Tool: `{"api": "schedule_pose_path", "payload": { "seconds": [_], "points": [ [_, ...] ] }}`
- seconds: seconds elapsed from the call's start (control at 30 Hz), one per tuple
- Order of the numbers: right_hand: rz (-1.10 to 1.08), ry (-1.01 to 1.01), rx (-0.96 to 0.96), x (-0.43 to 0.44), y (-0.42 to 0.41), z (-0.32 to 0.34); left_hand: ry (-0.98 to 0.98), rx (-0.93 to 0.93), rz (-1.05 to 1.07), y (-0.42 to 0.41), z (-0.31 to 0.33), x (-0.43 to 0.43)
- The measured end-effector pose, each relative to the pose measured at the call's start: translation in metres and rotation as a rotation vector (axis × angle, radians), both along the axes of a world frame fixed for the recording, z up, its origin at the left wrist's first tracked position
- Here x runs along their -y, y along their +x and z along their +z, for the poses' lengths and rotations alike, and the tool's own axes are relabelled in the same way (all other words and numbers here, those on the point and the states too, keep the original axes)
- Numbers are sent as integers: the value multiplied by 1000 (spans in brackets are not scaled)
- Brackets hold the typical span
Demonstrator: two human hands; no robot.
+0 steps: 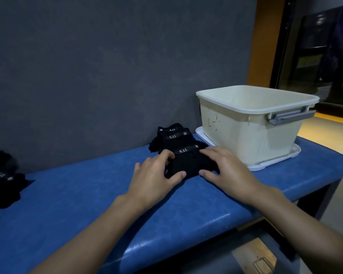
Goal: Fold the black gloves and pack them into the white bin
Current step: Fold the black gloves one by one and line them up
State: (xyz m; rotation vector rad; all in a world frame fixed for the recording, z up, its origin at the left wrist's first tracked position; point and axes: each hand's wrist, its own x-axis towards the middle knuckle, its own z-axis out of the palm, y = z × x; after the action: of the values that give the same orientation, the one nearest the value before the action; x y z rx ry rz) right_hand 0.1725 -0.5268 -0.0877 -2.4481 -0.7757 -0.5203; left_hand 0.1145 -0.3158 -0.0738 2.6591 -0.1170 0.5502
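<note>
A folded black glove point(187, 165) with a "5.11" strap lies on the blue bench point(87, 204). My left hand point(156, 175) grips its left side, thumb curled against its near edge. My right hand point(224, 167) holds its right side, thumb at the near edge. Behind it sit two more folded black gloves point(172, 137) against the wall. The white bin point(251, 127) stands to the right on its white lid point(275, 161); its inside is hidden from here.
A pile of unfolded black gloves point(2, 178) lies at the bench's far left. A dark grey wall runs right behind the bench. The bench's front edge drops off near my forearms. The bin has a grey handle point(289, 116).
</note>
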Motion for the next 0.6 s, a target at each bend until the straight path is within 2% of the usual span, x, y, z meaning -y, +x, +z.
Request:
{"api": "schedule_pose_path", "payload": {
  "seconds": [0.6],
  "points": [
    [-20,13,-117,-3,8,2,31,-37,29,6,1,-3]
  ]
}}
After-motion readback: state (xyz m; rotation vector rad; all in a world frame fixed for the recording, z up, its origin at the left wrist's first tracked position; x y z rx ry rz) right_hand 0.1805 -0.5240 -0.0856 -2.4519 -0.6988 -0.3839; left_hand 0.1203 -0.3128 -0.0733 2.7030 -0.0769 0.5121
